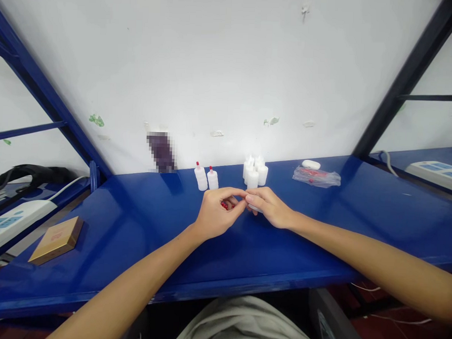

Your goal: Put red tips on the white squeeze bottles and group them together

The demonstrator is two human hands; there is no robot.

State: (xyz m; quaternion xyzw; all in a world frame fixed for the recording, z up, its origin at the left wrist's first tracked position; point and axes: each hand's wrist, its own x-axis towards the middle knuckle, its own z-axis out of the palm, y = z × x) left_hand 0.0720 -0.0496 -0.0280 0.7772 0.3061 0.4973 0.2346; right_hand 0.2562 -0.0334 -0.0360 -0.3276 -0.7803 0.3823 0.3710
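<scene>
Writing: red marks on the gold box (56, 238), lower left of the frame; too small to read
Held bottle (256, 208): white, mostly covered; centre of the frame; visible sliver runs roughly sideways; cannot tell where its tip points
Left grip (217, 214): curled around red caps (224, 205); thumb and forefinger pinched together
Right grip (271, 208): closed around that bottle
Red-tipped bottles (201, 179): 2, white, upright on the blue worktop (165, 222)

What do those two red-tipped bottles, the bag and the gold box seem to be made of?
Red-tipped bottles: probably plastic; they look smooth and milky white.
Bag: likely thin plastic film, being wrinkled, shiny and see-through.
Gold box: perhaps coated cardboard, from its flat faces, crisp edges and slight sheen, though the look alone can't settle it.
</scene>
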